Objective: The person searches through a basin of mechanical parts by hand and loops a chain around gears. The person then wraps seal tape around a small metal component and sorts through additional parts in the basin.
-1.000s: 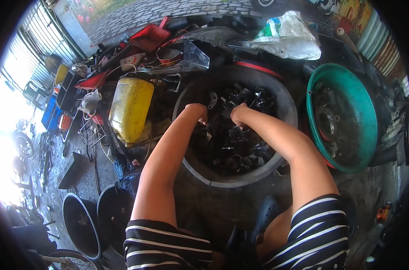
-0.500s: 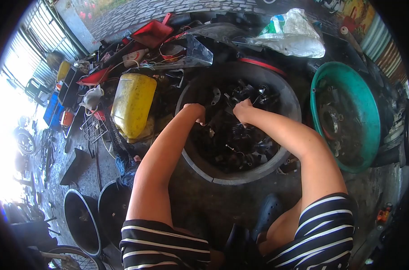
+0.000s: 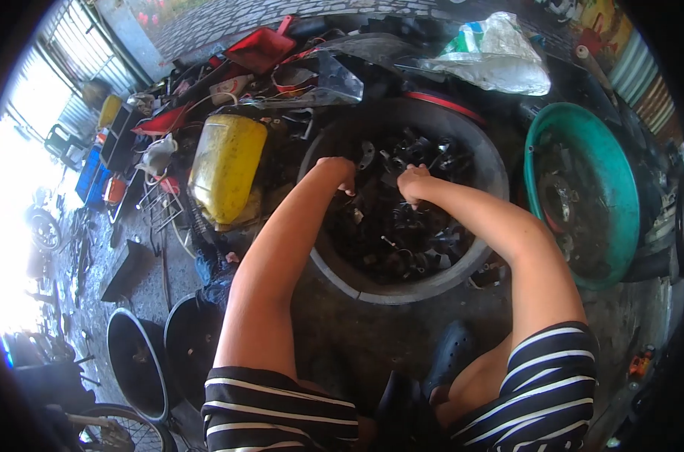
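A large dark grey tub (image 3: 402,295) stands before me, heaped with dark metal and plastic parts (image 3: 410,226). Over the left side of its heap, my left hand (image 3: 339,173) is closed with the fingers curled downward. My right hand (image 3: 412,185) is closed too, above the middle of the parts, knuckles up. Dark pieces lie right under and between both hands, so what the fingers hold cannot be made out. Close to my left hand is a curved grey metal piece (image 3: 367,155). A small white-tipped part (image 3: 388,242) lies lower in the heap.
To the right stands a green basin (image 3: 632,218) with some parts inside. On the left are a yellow jerrycan (image 3: 227,169) and two black buckets (image 3: 136,365). Behind the tub lie a red dustpan (image 3: 259,49), scrap and a white sack (image 3: 500,64).
My left hand has moved slightly right and farther into the tub, closer to my right hand. My right hand has barely shifted. The whole view has moved a little.
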The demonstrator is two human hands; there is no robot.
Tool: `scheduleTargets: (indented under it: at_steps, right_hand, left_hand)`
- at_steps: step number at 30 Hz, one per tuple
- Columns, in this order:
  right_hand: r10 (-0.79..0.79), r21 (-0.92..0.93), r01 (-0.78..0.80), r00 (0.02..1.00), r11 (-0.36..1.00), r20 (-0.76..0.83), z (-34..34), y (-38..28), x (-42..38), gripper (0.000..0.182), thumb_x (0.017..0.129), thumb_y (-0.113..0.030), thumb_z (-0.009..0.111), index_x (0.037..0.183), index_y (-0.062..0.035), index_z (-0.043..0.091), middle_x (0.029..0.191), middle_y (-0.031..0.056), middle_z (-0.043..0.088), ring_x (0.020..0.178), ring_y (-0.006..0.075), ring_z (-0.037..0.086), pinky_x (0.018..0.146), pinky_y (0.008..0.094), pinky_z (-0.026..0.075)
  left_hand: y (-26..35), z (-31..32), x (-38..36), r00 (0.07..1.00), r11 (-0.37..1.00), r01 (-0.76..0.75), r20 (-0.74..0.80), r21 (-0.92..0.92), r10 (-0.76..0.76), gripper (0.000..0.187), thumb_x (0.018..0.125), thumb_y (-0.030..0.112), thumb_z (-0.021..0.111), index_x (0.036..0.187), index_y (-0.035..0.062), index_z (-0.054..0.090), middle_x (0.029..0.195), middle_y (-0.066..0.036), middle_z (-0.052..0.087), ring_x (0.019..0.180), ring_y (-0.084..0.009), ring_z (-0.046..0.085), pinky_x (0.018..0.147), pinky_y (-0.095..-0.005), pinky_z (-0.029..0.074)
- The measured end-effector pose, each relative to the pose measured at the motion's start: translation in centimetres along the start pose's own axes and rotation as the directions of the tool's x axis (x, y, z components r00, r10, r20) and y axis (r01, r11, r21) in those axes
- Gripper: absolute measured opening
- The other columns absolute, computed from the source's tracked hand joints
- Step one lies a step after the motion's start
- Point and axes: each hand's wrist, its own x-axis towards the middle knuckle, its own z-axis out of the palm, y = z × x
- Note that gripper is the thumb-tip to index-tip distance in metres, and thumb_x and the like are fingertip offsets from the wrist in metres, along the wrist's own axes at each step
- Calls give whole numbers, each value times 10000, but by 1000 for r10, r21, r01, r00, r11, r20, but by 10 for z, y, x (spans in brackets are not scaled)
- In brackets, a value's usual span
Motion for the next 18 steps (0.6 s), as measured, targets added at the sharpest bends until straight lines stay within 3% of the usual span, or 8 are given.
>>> scheduleTargets:
  at_steps: [3, 6, 9, 11, 12, 18]
  right_hand:
    - [-6, 11, 6, 999, 1000, 39, -8, 0, -9, 443, 584, -226, 751, 977, -80, 607, 1056, 34, 560, 1099, 211, 385, 839, 375, 332]
    - [-2, 48, 1, 1000, 999, 31, -5, -1, -8, 485, 590, -205, 750, 1027, -76, 584, 1110, 36, 536, 1130, 222, 362, 872, 390, 308]
    - [-10, 43, 10, 1000, 999, -3, 0, -2, -5, 463, 608, -216, 738, 1022, -77, 585, 1101, 37, 541, 1141, 230, 349, 890, 397, 299]
    - [-17, 39, 18, 1000, 999, -12, 0, -4, -9, 450, 618, -221, 732, 1019, -78, 586, 1094, 36, 544, 1149, 235, 341, 898, 400, 294]
    - [-30, 29, 31, 999, 999, -20, -2, -4, -15, 460, 614, -215, 723, 1013, -50, 565, 1073, 49, 542, 1131, 226, 354, 892, 380, 304]
    - [-16, 61, 20, 997, 998, -72, -8, -16, -42, 419, 606, -132, 666, 995, -22, 556, 1036, 59, 538, 1102, 229, 369, 901, 360, 301]
  left_hand:
    - [-5, -3, -9, 1000, 999, -6, -2, -44, 6, 450, 695, 362, 639, 1073, 130, 565, 1094, -42, 555, 1010, -237, 527, 809, -373, 433]
    - [-16, 2, -14, 997, 998, 10, -80, -65, -15, 345, 685, 387, 631, 947, 164, 623, 976, -66, 599, 927, -244, 558, 788, -343, 437]
    - [-26, 9, -16, 996, 1000, 30, -79, 1, -30, 356, 691, 391, 625, 973, 174, 614, 1008, -45, 588, 974, -233, 535, 801, -363, 426]
    - [-21, 6, -37, 995, 995, 96, -1, 23, -96, 454, 721, 378, 618, 1111, 160, 534, 1113, -19, 534, 1053, -223, 489, 849, -396, 368]
    - [-19, 5, -45, 995, 995, 100, -1, 27, -100, 454, 721, 378, 618, 1111, 160, 534, 1113, -19, 534, 1053, -223, 489, 849, -396, 368]
    - [-16, 2, -64, 997, 989, 30, 66, 145, -40, 459, 746, 390, 583, 1167, 240, 476, 1137, 7, 496, 1081, -222, 446, 822, -442, 331]
